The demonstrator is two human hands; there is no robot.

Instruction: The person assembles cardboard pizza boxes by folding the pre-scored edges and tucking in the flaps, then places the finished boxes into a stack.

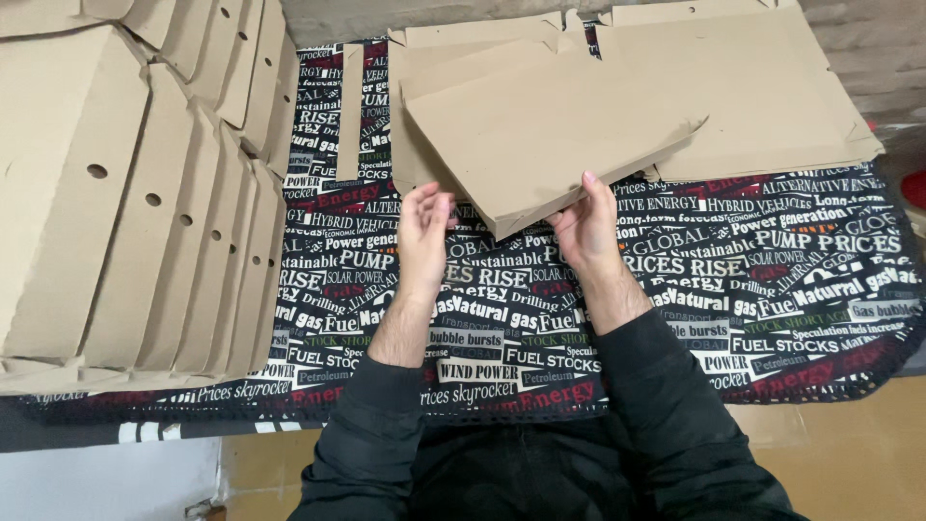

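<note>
A flat brown cardboard box blank [540, 135] lies tilted on the table, its near corner lifted toward me. My right hand [585, 229] grips that near edge, thumb on top. My left hand [424, 227] is at the blank's lower left edge, fingers spread and curled, touching or just short of it; I cannot tell which. Both forearms wear dark sleeves.
A stack of more flat cardboard blanks [762, 96] lies under and behind the held one at the back right. Several folded cardboard boxes with round holes [135, 203] lean in a row on the left. A dark printed cloth [772, 289] covers the table.
</note>
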